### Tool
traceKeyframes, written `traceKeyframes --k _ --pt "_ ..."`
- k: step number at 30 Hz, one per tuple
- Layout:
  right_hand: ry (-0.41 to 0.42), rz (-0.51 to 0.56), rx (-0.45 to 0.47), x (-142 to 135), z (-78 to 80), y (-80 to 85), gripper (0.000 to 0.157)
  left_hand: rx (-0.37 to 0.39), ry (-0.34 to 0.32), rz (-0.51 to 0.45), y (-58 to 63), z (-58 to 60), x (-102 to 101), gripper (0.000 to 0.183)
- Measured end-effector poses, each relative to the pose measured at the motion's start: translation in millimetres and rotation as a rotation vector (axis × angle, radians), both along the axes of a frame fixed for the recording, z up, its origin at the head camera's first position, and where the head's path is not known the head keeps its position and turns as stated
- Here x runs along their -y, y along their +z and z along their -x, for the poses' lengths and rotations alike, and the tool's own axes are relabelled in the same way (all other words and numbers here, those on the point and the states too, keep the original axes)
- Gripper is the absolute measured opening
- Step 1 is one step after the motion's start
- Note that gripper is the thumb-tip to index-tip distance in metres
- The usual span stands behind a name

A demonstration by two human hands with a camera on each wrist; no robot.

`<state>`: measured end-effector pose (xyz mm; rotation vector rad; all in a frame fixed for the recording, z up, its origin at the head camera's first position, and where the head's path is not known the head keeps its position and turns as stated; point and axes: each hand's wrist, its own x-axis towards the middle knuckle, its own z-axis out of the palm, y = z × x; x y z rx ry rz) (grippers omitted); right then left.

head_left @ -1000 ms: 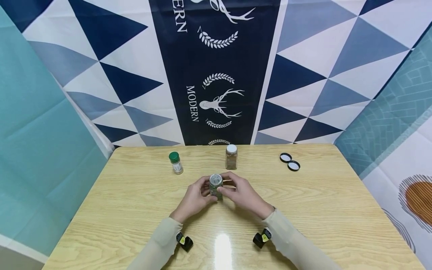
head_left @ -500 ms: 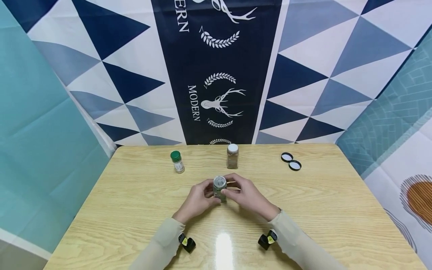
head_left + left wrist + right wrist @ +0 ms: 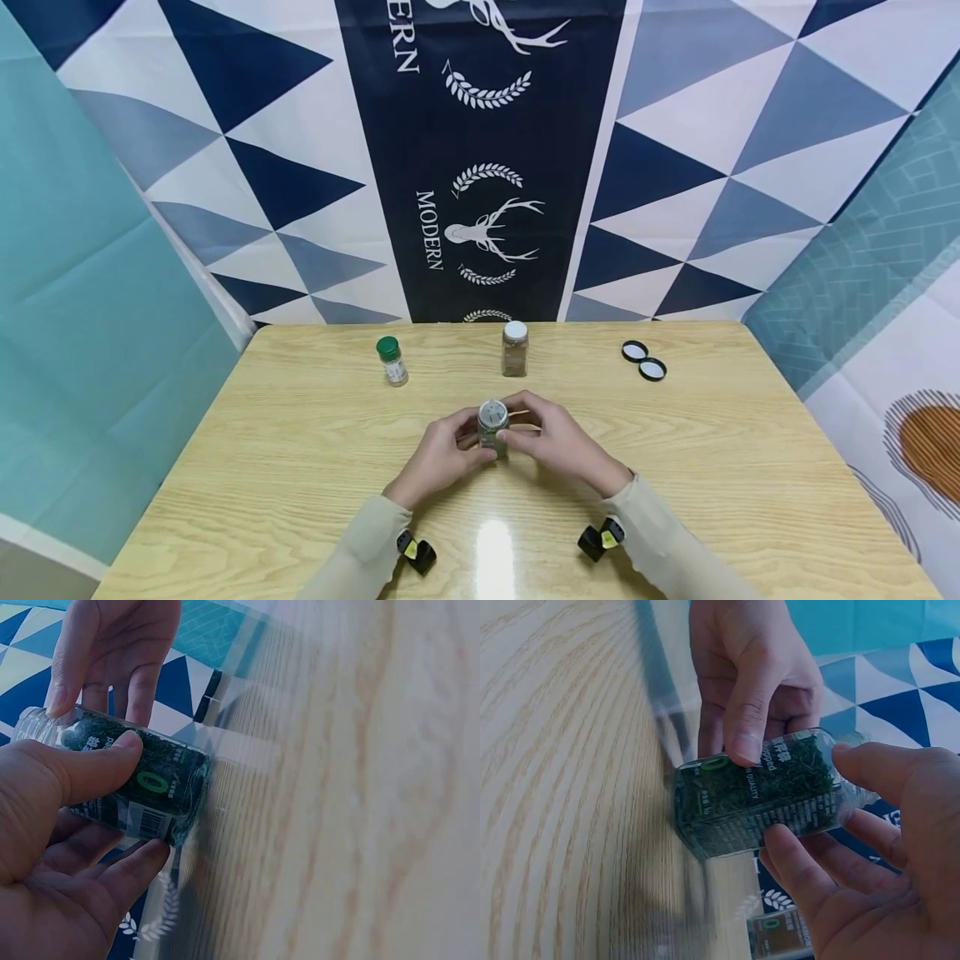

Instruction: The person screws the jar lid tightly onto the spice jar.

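A clear spice jar of chopped green herbs [image 3: 492,417] stands upright between both hands, its pale slotted top facing up. My left hand [image 3: 438,454] holds it from the left; the left wrist view shows the thumb across the label of the herb jar [image 3: 161,780]. From the right, my right hand [image 3: 555,437] grips the jar nearer its neck with thumb and fingers. In the right wrist view the base of the herb jar [image 3: 742,791] is at or close to the tabletop; I cannot tell whether they touch.
Behind the hands stand a brown-filled spice jar with a white lid [image 3: 514,350] and, to the left, a small green-capped bottle [image 3: 392,362]. Two black-rimmed discs with white centres [image 3: 652,369] lie at the back right of the wooden table [image 3: 300,500]. Patterned cloth hangs behind.
Both hands and the herb jar have shifted slightly to the right and nearer the body. The grip looks much the same; the other things stay put.
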<state>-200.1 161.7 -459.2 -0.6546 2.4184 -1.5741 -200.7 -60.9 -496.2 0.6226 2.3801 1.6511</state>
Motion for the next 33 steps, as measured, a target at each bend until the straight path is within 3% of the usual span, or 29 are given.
traceKeyframes --k 33 --pt "0.059 0.000 0.054 -11.2 -9.0 0.3 0.033 0.017 -0.051 -0.004 -1.6 -11.5 -4.0 0.059"
